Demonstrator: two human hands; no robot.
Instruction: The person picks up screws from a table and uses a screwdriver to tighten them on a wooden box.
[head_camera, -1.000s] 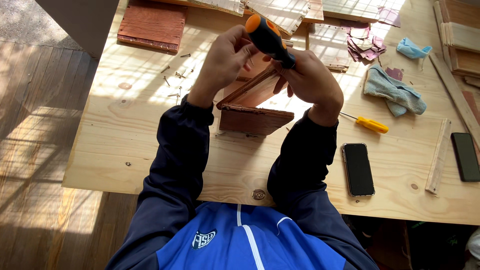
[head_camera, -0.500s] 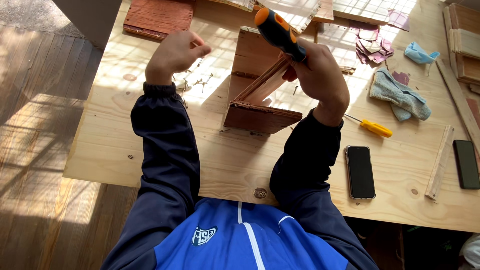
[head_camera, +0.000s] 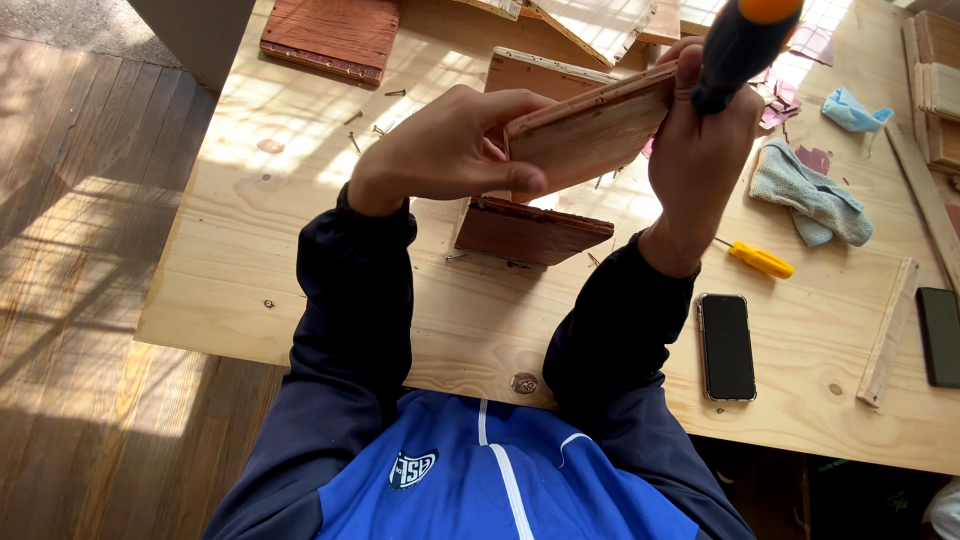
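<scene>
My left hand (head_camera: 450, 150) grips the near edge of a reddish-brown wooden board (head_camera: 590, 130), part of a small wooden box assembly (head_camera: 530, 228) that stands on the plywood table (head_camera: 300, 280). My right hand (head_camera: 700, 150) holds a screwdriver with a black and orange handle (head_camera: 735, 45) and also presses against the board's right end. The screwdriver's tip is hidden behind the board and my hand. Loose screws (head_camera: 375, 115) lie on the table to the left of the box.
A yellow-handled screwdriver (head_camera: 760, 260), a dark phone (head_camera: 727, 345) and a second phone (head_camera: 940, 335) lie at right. A grey-blue glove (head_camera: 810, 195), a wooden strip (head_camera: 890, 330) and a red-brown panel (head_camera: 335, 35) are also on the table. Wooden floor lies at left.
My left hand came back from the loose screws at left and took hold of the board. The board now sits raised between both hands, and the view has moved closer.
</scene>
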